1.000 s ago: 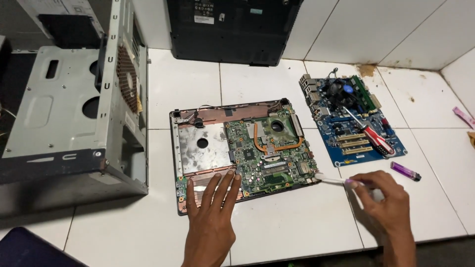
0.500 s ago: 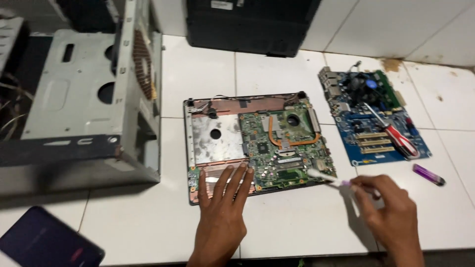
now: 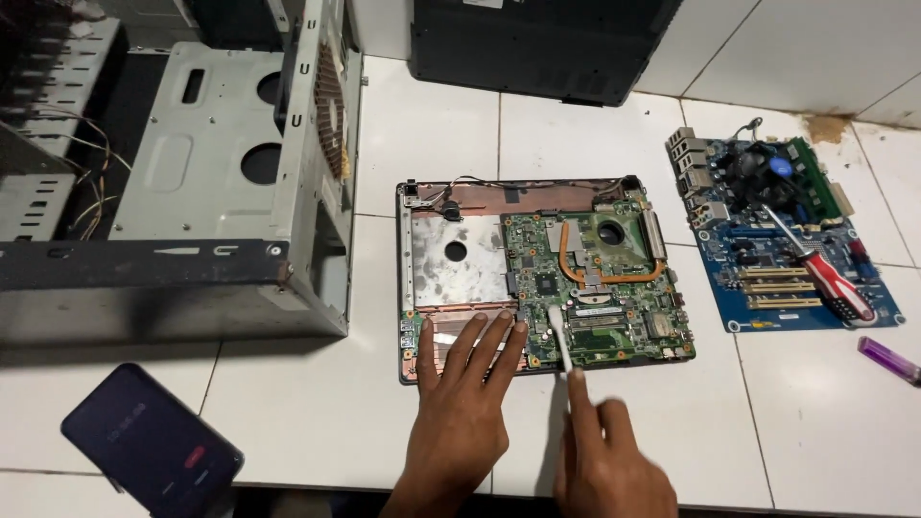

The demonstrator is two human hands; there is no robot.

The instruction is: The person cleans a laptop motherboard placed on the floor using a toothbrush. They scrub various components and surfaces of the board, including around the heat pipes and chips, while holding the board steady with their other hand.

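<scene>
White tiles (image 3: pixel 614 134): laptop board (image 3: pixel 595 288) beneath brush (image 3: pixel 558 336), both hands (image 3: pixel 460 422).

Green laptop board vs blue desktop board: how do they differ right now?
The green laptop board sits in its open laptop base; the blue desktop board lies bare on the tiled surface. The left hand and the right hand's white brush touch the green; the blue carries a red-handled screwdriver. Both lie flat, components up.

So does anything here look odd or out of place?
Yes: a red-handled screwdriver lies loose across the blue circuit board, and a brownish stain marks the white tiles just behind it.
</scene>
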